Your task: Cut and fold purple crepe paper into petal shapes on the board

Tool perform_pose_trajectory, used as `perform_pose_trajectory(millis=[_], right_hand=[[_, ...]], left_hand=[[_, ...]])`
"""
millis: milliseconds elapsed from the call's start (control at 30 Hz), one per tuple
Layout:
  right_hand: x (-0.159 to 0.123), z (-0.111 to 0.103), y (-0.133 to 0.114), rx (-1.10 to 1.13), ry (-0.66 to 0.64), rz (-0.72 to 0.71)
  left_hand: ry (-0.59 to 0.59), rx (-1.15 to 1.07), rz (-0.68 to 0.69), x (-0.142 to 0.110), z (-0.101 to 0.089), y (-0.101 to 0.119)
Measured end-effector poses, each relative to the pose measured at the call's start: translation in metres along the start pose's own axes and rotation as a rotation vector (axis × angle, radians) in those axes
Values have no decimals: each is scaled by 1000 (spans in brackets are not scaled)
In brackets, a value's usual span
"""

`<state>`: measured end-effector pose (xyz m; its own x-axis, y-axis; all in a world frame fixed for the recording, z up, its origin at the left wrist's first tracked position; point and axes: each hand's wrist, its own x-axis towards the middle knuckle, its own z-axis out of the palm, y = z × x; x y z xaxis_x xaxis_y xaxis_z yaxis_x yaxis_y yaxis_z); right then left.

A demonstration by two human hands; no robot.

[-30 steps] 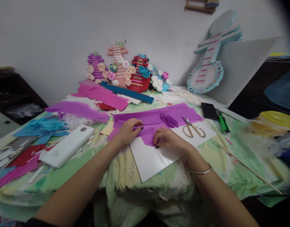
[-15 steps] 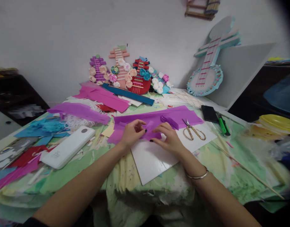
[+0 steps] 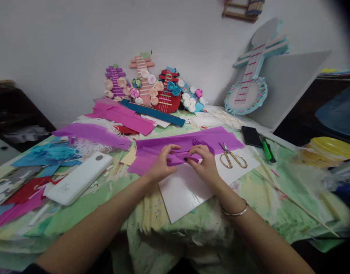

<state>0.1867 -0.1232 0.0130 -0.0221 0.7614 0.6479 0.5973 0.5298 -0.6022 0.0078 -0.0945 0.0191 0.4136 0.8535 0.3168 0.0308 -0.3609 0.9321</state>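
Both hands are working on a small piece of purple crepe paper [image 3: 177,158] at the middle of the table. My left hand [image 3: 161,164] curls round its left end, thumb below and fingers above. At the right end, my right hand [image 3: 206,164] pinches the same piece between thumb and fingers. A larger purple crepe sheet [image 3: 226,137] lies behind the hands, with a small folded purple piece [image 3: 205,144] on top of it. Under them is a glossy white board [image 3: 180,198]. Gold-handled scissors [image 3: 232,156] rest on the board, right of my right hand, blades slightly apart.
A white power bank [image 3: 80,179] lies at left among blue, red and pink paper scraps. Paper-flower guitars [image 3: 166,95] lean on the wall. At right are a black phone-like slab [image 3: 252,136], a green cutter [image 3: 266,150], a thin stick [image 3: 300,205] and a yellow-lidded tub [image 3: 333,147].
The purple piece between my hands has been lifted and folded up into a narrow band. My left fingers have spread wider around it, while my right fingers have closed in on its edge.
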Motion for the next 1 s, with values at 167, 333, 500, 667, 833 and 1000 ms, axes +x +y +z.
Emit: perform_pose_trajectory(millis=[167,333,500,667,833,1000], right_hand=[[2,-3,4,238,-46,212],[0,-8,-3,-72,51,30],[-4,-9,-7,-128,42,-61],[-4,-10,-5,-68,13,-67],[-1,-10,7,-57,-92,-17],[-1,-10,13,-248,-325,-51]], left_hand=[[67,265,91,2,-2,-1],[220,348,251,2,-6,1],[289,415,371,-2,-5,3],[223,529,544,-2,-9,-2],[13,753,621,1,-17,-7],[-218,913,463,0,-18,-15]])
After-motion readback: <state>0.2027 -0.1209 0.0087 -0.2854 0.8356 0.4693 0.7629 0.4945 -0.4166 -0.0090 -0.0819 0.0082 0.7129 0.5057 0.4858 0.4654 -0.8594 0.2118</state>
